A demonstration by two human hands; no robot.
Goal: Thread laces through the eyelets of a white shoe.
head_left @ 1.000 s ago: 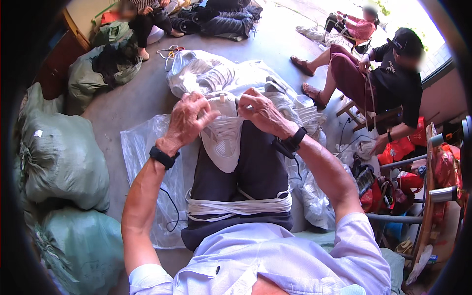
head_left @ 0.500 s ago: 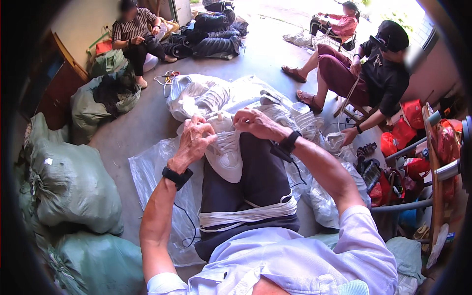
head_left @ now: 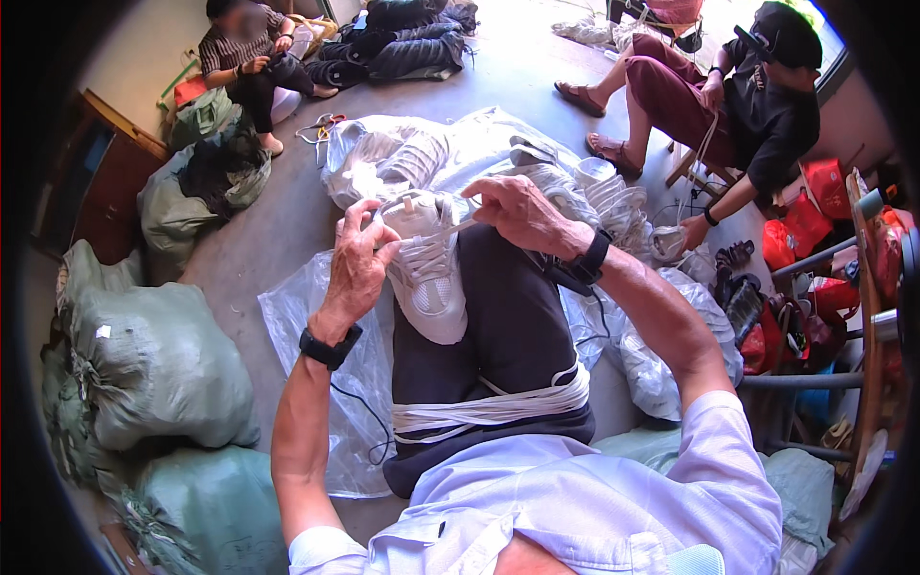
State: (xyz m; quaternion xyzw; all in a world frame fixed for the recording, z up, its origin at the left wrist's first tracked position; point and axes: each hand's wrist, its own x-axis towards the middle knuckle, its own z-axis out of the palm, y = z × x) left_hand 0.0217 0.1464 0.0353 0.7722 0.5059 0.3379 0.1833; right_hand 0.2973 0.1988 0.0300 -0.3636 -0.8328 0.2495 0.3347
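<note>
A white lace-up sneaker (head_left: 426,305) rests on my dark-trousered thigh, toe toward me and tongue away. Its white shoelace (head_left: 448,233) stretches from the upper eyelets to my right hand (head_left: 533,218), which pinches it out to the right of the shoe. On the sneaker's left side, my left hand (head_left: 356,257) is closed at the collar, thumb and fingers pinching a lace end that is partly hidden. A bundle of loose white shoelaces (head_left: 498,410) lies across my lap.
Beyond my knees, a clear plastic bag (head_left: 356,144) holds white shoes. Green woven sacks (head_left: 168,359) crowd the left. At right, a co-worker (head_left: 767,105) sits handling white laces beside a rack (head_left: 870,355) with red bags. Another person (head_left: 251,67) sits far left.
My hands have moved farther apart, drawing the shoelace out to the right. The sneaker's toe tilts a little differently. The whole view has shifted slightly.
</note>
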